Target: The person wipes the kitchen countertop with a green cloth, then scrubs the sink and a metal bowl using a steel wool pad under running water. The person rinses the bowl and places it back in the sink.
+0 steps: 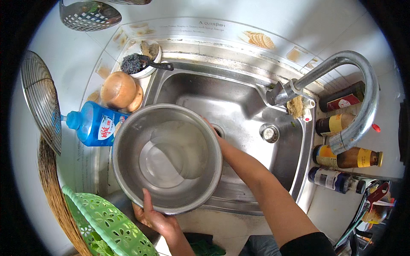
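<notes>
A round stainless steel basin (128, 172) with some liquid in its bottom is held over the left part of the steel sink (198, 92). My left hand (155, 217) grips its near left rim, the thumb on top and the fingers underneath. At the basin's right side my right hand (216, 134) supports the wall, its fingers mostly hidden behind the rim. Beyond the basin, the sink's drain shows partly, with a round metal strainer (269, 133) to its right.
A blue detergent bottle (93, 123) and a brown pot (118, 89) stand left. A green plastic basket (109, 220) holding leafy greens is at lower left. The curved faucet (368, 73) arches on the right, near several bottles (344, 156). A wire skimmer (41, 99) hangs at far left.
</notes>
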`<state>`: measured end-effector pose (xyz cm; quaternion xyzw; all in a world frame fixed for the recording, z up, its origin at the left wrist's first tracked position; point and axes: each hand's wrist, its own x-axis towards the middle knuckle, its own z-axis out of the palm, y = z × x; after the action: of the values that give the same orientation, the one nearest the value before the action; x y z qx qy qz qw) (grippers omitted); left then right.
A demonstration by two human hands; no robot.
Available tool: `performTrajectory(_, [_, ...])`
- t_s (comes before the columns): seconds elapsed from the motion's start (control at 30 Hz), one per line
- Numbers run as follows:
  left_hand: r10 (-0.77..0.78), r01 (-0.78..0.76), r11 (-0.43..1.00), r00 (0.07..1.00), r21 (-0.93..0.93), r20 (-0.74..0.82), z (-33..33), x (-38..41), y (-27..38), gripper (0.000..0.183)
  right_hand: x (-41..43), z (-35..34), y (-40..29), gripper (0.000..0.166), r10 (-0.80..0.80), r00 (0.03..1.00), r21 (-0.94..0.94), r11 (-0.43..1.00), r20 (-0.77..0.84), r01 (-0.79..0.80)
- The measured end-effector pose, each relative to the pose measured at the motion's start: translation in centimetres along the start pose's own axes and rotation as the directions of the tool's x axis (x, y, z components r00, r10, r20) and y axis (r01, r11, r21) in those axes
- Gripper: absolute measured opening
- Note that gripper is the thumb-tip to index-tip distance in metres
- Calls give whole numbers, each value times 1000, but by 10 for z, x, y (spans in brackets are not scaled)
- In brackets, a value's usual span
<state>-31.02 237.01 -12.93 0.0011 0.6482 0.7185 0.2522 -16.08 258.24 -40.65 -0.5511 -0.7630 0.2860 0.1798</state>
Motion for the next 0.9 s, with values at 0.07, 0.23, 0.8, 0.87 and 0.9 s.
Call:
performTrajectory(0.07, [14,-14,1000,999,5,-32,-14,6,5,32,-30,7,-34,19,108,994,412,907,-33,-85])
performTrajectory(0.23, [-7,7,1000,999,-6,-43,-8,0,7,31,-107,-65,40,26,-53,995,-261,965,-83,30])
performTrajectory(0.8, [57,-55,998,996,27,-64,-6,-8,13,33,-146,-50,-42,40,-718,526,-44,571,456,819])
performTrajectory(0.87, [78,-77,997,995,14,-54,-3,-9,10,34,-152,-66,0,44,-745,449,-54,489,493,870])
performTrajectory(0.9, [69,-69,998,997,13,-39,-5,-9,10,34,-149,-63,16,48,-757,448,-47,486,476,872])
